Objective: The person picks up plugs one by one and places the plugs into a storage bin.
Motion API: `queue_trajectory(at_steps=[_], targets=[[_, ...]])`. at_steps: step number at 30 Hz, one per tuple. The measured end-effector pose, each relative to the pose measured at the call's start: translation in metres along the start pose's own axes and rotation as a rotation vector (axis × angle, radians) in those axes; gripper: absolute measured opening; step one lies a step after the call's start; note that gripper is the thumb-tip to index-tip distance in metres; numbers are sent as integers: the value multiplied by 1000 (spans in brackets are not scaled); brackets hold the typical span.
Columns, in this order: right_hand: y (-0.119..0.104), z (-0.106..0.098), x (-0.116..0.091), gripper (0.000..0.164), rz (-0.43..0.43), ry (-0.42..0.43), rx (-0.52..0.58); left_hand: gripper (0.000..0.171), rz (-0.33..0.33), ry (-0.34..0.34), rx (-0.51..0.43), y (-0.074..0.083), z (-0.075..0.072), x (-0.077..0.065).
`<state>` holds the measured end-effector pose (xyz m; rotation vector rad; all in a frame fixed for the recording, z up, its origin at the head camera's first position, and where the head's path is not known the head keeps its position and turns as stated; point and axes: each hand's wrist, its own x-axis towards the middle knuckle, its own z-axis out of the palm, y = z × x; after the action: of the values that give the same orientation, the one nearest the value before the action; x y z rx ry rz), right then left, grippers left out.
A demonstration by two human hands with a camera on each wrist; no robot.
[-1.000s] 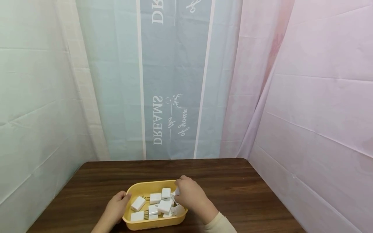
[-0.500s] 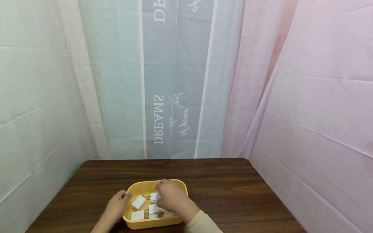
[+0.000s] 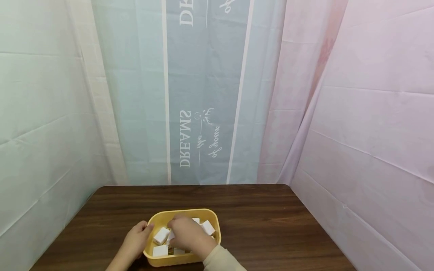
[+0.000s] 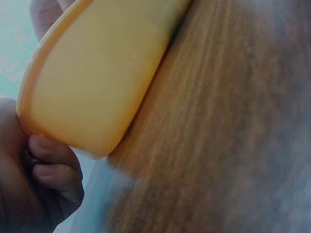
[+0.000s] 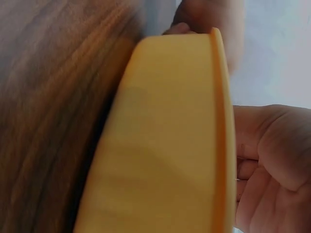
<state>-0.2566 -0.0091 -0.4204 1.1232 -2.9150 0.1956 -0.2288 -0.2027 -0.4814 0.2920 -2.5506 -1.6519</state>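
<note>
A yellow plastic basket (image 3: 207, 210) stands on the table, holding several white chargers with metal prongs. My left hand (image 3: 135, 239) grips its left end, thumb over the rim; in the left wrist view the fingers (image 4: 58, 179) curl against the outer wall. My right hand (image 3: 188, 231) is down inside the basket, its thumb and fingers around a white charger (image 3: 171, 236) left of the middle. Beside it lie one charger (image 3: 161, 236) and another (image 3: 160, 250) nearer the front. A further charger (image 3: 208, 227) leans at the right end. The right palm hides the middle ones.
The dark wood-grain table (image 3: 264, 222) extends behind and to both sides of the basket. A printed blue cloth (image 3: 210, 94) hangs at its back edge, and pale cloth walls (image 3: 366, 113) close in left and right.
My right hand has moved left from the basket's right end to left of its middle, and chargers at the right end have shifted. The left hand keeps its grip on the rim.
</note>
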Motion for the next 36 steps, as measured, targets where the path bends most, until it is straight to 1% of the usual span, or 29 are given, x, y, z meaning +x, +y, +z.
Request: queue_trajectory(at_steps=[2, 7, 12, 18, 25, 29, 33, 36], targets=[[-3, 2, 2, 36, -8, -9, 2, 29, 4, 0, -2, 0, 0, 0], [-8, 7, 8, 35, 19, -22, 9, 28, -4, -10, 0, -1, -1, 1], [-7, 11, 12, 34, 26, -28, 2, 29, -3, -14, 10, 0, -1, 2], [-5, 10, 12, 35, 17, -33, 0, 29, -4, -10, 28, -1, -1, 3], [3, 9, 3, 34, 18, -9, 52, 30, -22, -26, 4, -1, 0, 3], [10, 6, -4, 33, 1, 14, 78, 30, -18, -23, -4, 0, 0, 2], [15, 5, -10, 32, -28, 35, 75, 31, -26, -15, 29, 0, -2, 3], [18, 5, -15, 31, -53, 65, 38, 32, -22, -11, 97, -1, -4, 3]])
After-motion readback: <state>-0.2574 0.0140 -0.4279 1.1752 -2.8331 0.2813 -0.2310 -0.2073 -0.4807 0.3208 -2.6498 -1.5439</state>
